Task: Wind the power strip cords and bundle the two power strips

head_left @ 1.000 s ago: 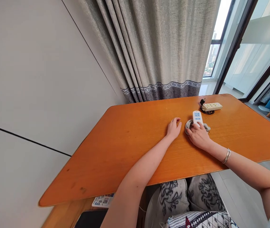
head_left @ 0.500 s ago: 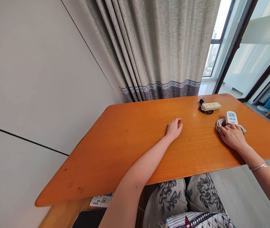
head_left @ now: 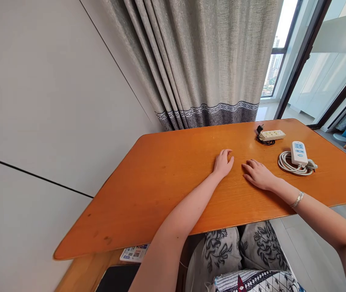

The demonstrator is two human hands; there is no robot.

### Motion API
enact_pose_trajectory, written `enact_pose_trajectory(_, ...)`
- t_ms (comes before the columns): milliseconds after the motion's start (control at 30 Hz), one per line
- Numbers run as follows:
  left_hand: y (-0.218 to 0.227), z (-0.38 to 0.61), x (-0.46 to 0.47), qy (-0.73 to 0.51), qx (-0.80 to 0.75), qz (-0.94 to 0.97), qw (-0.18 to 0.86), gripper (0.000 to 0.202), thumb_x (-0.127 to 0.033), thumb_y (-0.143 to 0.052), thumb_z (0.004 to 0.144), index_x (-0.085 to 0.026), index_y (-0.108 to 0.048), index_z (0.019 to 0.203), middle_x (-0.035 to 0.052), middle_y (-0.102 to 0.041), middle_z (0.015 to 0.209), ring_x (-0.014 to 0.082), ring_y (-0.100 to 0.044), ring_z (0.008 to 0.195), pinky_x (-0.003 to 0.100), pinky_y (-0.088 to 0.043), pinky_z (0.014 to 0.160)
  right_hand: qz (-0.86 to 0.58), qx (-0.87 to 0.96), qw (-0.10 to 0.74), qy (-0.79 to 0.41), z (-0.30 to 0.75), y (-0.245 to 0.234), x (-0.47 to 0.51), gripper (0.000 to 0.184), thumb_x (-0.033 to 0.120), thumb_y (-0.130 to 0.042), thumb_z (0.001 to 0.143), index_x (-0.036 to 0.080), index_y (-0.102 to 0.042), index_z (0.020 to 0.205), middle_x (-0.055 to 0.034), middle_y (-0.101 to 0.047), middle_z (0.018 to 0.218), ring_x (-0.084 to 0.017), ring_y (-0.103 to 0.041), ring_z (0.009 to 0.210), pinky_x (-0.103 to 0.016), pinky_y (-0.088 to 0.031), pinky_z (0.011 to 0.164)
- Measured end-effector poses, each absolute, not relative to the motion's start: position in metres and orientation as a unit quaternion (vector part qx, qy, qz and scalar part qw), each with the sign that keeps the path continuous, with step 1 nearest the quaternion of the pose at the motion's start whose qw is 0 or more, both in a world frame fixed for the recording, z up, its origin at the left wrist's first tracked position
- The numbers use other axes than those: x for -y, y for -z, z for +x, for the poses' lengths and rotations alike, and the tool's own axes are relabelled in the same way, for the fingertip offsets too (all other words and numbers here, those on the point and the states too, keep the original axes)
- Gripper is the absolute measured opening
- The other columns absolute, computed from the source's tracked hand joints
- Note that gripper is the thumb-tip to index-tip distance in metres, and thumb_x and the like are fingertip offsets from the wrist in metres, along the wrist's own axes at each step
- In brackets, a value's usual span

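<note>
My left hand (head_left: 223, 162) rests palm down on the orange wooden table (head_left: 167, 182), fingers loosely curled and empty. My right hand (head_left: 257, 174) lies flat beside it, fingers stretched out, holding nothing; a silver bracelet (head_left: 297, 199) circles its wrist. A white power strip with blue sockets (head_left: 299, 153) sits on its coiled white cable (head_left: 287, 165) to the right of my right hand, a hand's width away. Farther back lies a cream power strip (head_left: 272, 135) with a black cable and plug (head_left: 260, 130).
A grey curtain (head_left: 203, 61) hangs behind the table, with a white wall (head_left: 39, 101) to the left and glass doors (head_left: 327, 61) to the right. Under the table's near edge are a printed card (head_left: 134, 253), a dark phone (head_left: 116, 278) and my patterned trousers (head_left: 236, 251).
My right hand slid the white power strip and its cable from the table's middle to the right, let go, then came back beside my left hand. The left hand stayed put.
</note>
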State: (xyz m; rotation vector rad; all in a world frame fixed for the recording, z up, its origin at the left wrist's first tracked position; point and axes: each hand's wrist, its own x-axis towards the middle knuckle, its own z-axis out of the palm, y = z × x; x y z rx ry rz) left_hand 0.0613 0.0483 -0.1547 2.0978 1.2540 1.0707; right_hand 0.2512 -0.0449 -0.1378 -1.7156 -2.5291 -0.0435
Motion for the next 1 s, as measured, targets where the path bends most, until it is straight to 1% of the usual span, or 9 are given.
enact_pose_trajectory(167,0.157,0.061,-0.053,-0.415,-0.466,0.748,0.226,0.027,-0.012,-0.058,0.088,-0.017,-0.061,0.114,0.0133,-0.065,0.124,0.0236,-0.062,0.119,0.04,-0.048,0.108,-0.592,0.806,-0.002,-0.001,0.2,0.127,0.011,0.063,0.047,-0.043,0.101,0.009,-0.044,0.152,-0.0269,-0.038,0.158,-0.039,-0.032,0.15,-0.06,-0.027,0.118)
enact_pose_trajectory(267,0.157,0.061,-0.055,-0.418,-0.482,0.739,0.215,0.028,-0.011,-0.059,0.086,-0.018,-0.063,0.113,0.0131,-0.064,0.129,0.025,-0.059,0.126,0.041,-0.045,0.112,-0.587,0.809,-0.026,0.021,0.186,0.114,-0.005,0.054,0.042,-0.042,0.101,0.005,-0.061,0.136,-0.0279,-0.058,0.141,-0.038,-0.045,0.142,-0.059,-0.022,0.12)
enact_pose_trajectory(367,0.156,0.062,-0.057,-0.391,-0.515,0.734,0.207,0.025,-0.012,-0.056,0.089,-0.019,-0.066,0.11,0.0128,-0.065,0.132,0.0264,-0.058,0.129,0.045,-0.041,0.115,-0.583,0.811,-0.051,0.023,0.179,0.102,-0.017,0.043,0.03,-0.041,0.099,0.009,-0.074,0.116,-0.0233,-0.073,0.116,-0.033,-0.064,0.12,-0.05,-0.037,0.113)
enact_pose_trajectory(433,0.156,0.063,-0.057,-0.361,-0.531,0.739,0.205,0.022,-0.013,-0.051,0.092,-0.021,-0.068,0.104,0.0101,-0.069,0.126,0.0262,-0.059,0.129,0.048,-0.038,0.117,-0.588,0.806,-0.059,0.017,0.176,0.099,-0.02,0.04,0.027,-0.044,0.097,0.01,-0.075,0.115,-0.022,-0.075,0.109,-0.032,-0.07,0.109,-0.043,-0.048,0.099)
enact_pose_trajectory(500,0.157,0.063,-0.058,-0.335,-0.532,0.75,0.206,0.025,-0.014,-0.047,0.094,-0.024,-0.07,0.095,0.0069,-0.074,0.118,0.0251,-0.062,0.125,0.051,-0.034,0.119,-0.595,0.802,-0.057,0.018,0.174,0.101,-0.019,0.041,0.029,-0.047,0.095,0.01,-0.073,0.12,-0.0221,-0.075,0.109,-0.033,-0.07,0.108,-0.04,-0.052,0.091)
enact_pose_trajectory(600,0.158,0.064,-0.057,-0.323,-0.524,0.761,0.205,0.028,-0.013,-0.046,0.093,-0.024,-0.071,0.09,0.0058,-0.076,0.112,0.0247,-0.066,0.117,0.053,-0.033,0.119,-0.603,0.796,-0.043,0.027,0.171,0.11,-0.012,0.048,0.031,-0.045,0.097,0.006,-0.065,0.132,-0.0247,-0.07,0.124,-0.034,-0.063,0.121,-0.039,-0.05,0.096)
enact_pose_trajectory(700,0.159,0.064,-0.056,-0.323,-0.517,0.768,0.199,0.026,-0.013,-0.047,0.093,-0.024,-0.071,0.092,0.0068,-0.076,0.111,0.0244,-0.067,0.112,0.051,-0.036,0.118,-0.619,0.784,-0.028,0.038,0.17,0.12,-0.003,0.059,0.034,-0.038,0.1,-0.001,-0.05,0.146,-0.0288,-0.054,0.146,-0.035,-0.05,0.138,-0.042,-0.045,0.106)
enact_pose_trajectory(767,0.159,0.064,-0.055,-0.323,-0.511,0.771,0.199,0.026,-0.015,-0.046,0.094,-0.023,-0.071,0.095,0.0078,-0.076,0.111,0.0238,-0.068,0.11,0.049,-0.04,0.115,-0.626,0.779,-0.017,0.037,0.172,0.124,0.0,0.063,0.038,-0.035,0.102,-0.002,-0.044,0.15,-0.0291,-0.048,0.151,-0.036,-0.044,0.143,-0.044,-0.043,0.108)
enact_pose_trajectory(1000,0.151,0.043,-0.052,-0.319,-0.487,0.78,0.228,0.031,-0.014,-0.055,0.089,-0.017,-0.064,0.119,0.0124,-0.068,0.128,0.0199,-0.068,0.113,0.035,-0.052,0.103,-0.597,0.802,0.006,0.024,0.188,0.12,-0.004,0.054,0.047,-0.043,0.102,0.008,-0.06,0.135,-0.0237,-0.06,0.137,-0.032,-0.053,0.132,-0.039,-0.042,0.107)
